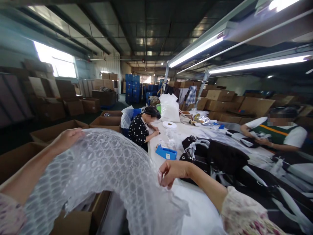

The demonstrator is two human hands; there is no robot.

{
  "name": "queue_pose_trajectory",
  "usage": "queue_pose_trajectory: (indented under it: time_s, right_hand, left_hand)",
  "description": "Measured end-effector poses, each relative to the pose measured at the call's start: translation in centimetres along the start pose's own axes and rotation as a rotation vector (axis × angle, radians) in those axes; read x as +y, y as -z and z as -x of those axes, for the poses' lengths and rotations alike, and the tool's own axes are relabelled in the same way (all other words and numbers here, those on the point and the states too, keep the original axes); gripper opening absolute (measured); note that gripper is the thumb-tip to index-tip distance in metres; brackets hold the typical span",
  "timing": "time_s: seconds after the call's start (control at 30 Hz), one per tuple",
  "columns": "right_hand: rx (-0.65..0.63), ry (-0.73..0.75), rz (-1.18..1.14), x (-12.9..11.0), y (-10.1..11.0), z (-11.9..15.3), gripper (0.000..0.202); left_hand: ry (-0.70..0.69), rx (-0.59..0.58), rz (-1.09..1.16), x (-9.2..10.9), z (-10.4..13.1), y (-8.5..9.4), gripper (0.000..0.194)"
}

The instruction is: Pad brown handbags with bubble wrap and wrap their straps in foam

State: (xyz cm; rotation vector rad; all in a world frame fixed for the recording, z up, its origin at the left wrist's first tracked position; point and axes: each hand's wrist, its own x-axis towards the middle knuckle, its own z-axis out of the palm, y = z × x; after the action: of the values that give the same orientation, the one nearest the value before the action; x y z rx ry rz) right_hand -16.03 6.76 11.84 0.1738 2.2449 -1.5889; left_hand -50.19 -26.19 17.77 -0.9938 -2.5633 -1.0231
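A wide sheet of clear bubble wrap (105,153) arches between my two hands, its lower parts hanging down in front of me. My left hand (69,138) pinches the upper left edge, arm stretched out over the cardboard boxes. At the other end, my right hand (171,173) grips the wrap's edge between thumb and bent fingers, over the near side of the white table (202,202). Just beyond the right hand sits a blue tape dispenser (166,152). Black bags (227,156) with pale straps lie piled to its right.
Open cardboard boxes (61,129) stand at the left and below the wrap. A person in a dotted top (138,129) bends over the table's far left side; another in a green vest (274,133) works at the right. A white roll (169,125) lies farther back.
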Motion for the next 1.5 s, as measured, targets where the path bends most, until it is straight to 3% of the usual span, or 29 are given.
queue_pose_trajectory:
  time_s: [0.07, 0.2, 0.43, 0.53, 0.63, 0.7, 0.77, 0.83, 0.9, 0.93, 1.07, 1.17, 1.27, 1.4, 1.5]
  right_hand:
    - [0.004, -0.034, 0.021, 1.5, -0.5, -0.7, 0.030]
    - [0.211, 0.015, 0.096, 4.3, 0.0, -1.8, 0.009]
    - [0.582, 0.073, 0.515, 7.2, 3.9, -1.6, 0.012]
    - [0.706, 0.033, 0.667, 8.7, 6.0, -1.3, 0.014]
    - [0.742, -0.035, 0.759, 9.5, 7.5, -1.1, 0.011]
    - [0.735, -0.038, 0.789, 8.7, 7.4, -1.2, 0.018]
    - [0.697, 0.060, 0.726, 6.2, 6.0, -1.3, 0.040]
    - [0.595, 0.238, 0.519, 2.8, 3.8, -1.9, 0.066]
    - [0.415, 0.331, 0.286, -0.7, 1.5, -2.7, 0.089]
    - [0.391, 0.367, 0.268, -2.1, 0.6, -3.2, 0.094]
    - [0.260, 0.433, 0.276, -5.2, -1.1, -4.6, 0.051]
    - [0.166, 0.471, 0.240, -6.3, -1.5, -5.0, 0.044]
    - [0.136, 0.495, 0.326, -7.7, -2.4, -5.7, 0.025]
    - [0.243, 0.518, 0.457, -8.8, -3.8, -6.5, 0.027]
    - [0.366, 0.494, 0.735, -8.8, -5.3, -6.4, 0.027]
  left_hand:
    - [0.009, -0.015, -0.038, -0.5, 0.1, 0.8, 0.087]
    - [0.051, -0.032, -0.053, -0.9, 0.4, 1.5, 0.092]
    - [-0.062, -0.150, -0.019, 0.4, 2.0, 0.4, 0.052]
    - [-0.105, -0.178, -0.020, 2.1, 3.2, -0.8, 0.040]
    - [-0.154, -0.218, 0.018, 4.5, 4.7, -1.8, 0.037]
    - [-0.189, -0.245, 0.051, 6.1, 5.5, -2.2, 0.037]
    - [-0.212, -0.263, 0.079, 7.3, 6.1, -2.4, 0.039]
    - [-0.227, -0.283, 0.111, 8.1, 6.5, -2.6, 0.040]
    - [-0.231, -0.302, 0.140, 8.5, 6.6, -2.8, 0.040]
    - [-0.229, -0.309, 0.151, 8.7, 6.6, -2.9, 0.040]
    - [-0.223, -0.295, 0.118, 9.2, 7.0, -2.7, 0.040]
    - [-0.241, -0.316, 0.038, 10.1, 7.9, -2.4, 0.039]
    - [-0.261, -0.388, 0.018, 11.6, 9.1, -2.0, 0.034]
    - [-0.258, -0.484, -0.011, 13.4, 10.6, -2.7, 0.015]
    - [-0.198, -0.416, -0.101, 13.2, 11.6, -5.6, 0.025]
